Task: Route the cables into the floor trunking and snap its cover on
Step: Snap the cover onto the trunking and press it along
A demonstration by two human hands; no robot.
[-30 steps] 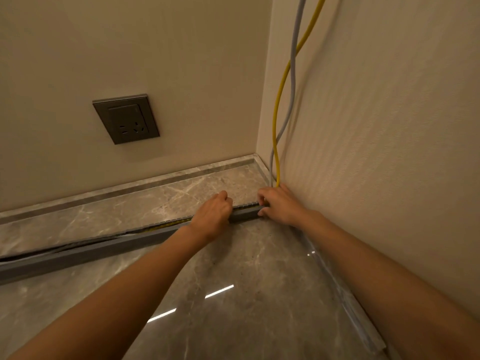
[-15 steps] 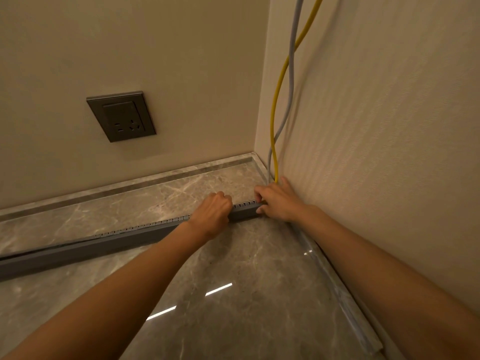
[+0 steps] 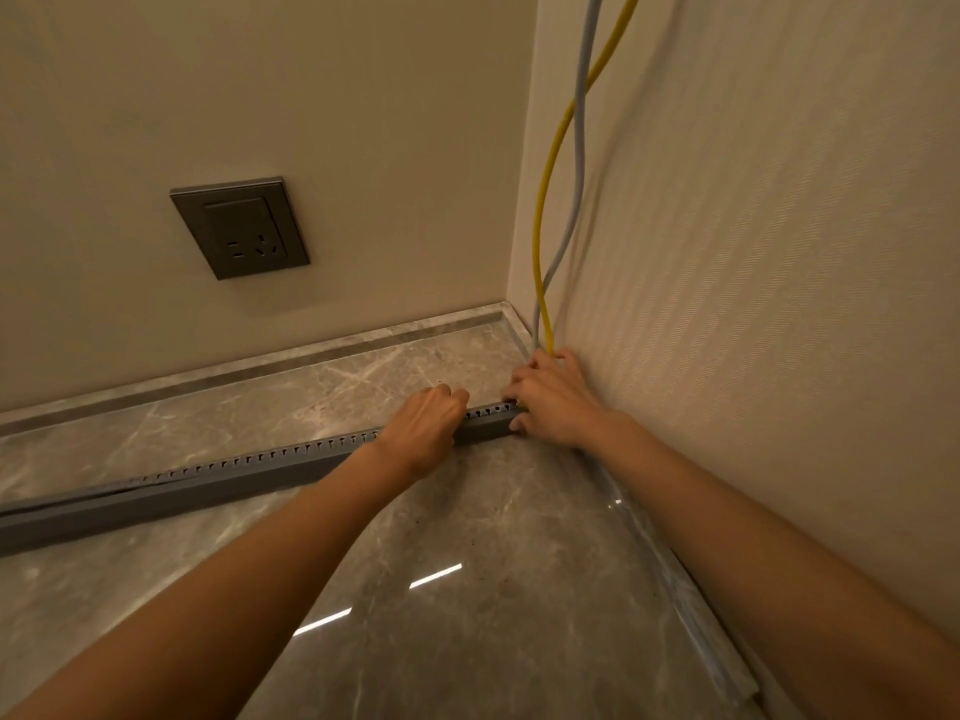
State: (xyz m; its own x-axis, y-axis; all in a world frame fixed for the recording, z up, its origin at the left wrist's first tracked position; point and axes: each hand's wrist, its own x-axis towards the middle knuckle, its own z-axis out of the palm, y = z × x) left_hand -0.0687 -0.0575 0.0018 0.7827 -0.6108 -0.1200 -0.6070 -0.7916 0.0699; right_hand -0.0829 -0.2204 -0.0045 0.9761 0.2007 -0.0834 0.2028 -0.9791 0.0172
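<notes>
Trunking (image 3: 208, 493) gap narrower; hands (image 3: 423, 433) (image 3: 553, 402) around it

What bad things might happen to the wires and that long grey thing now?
The yellow cable and grey cable drop in beside the right hand, so pressing there might pinch them. Past the left hand, the trunking shows a dark gap along its top; it may not close fully.

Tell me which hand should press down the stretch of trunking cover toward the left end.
Left. The left hand grips the trunking on that side, where a dark gap suggests the cover is unseated; the right hand pinches its wall end by the cables.
</notes>
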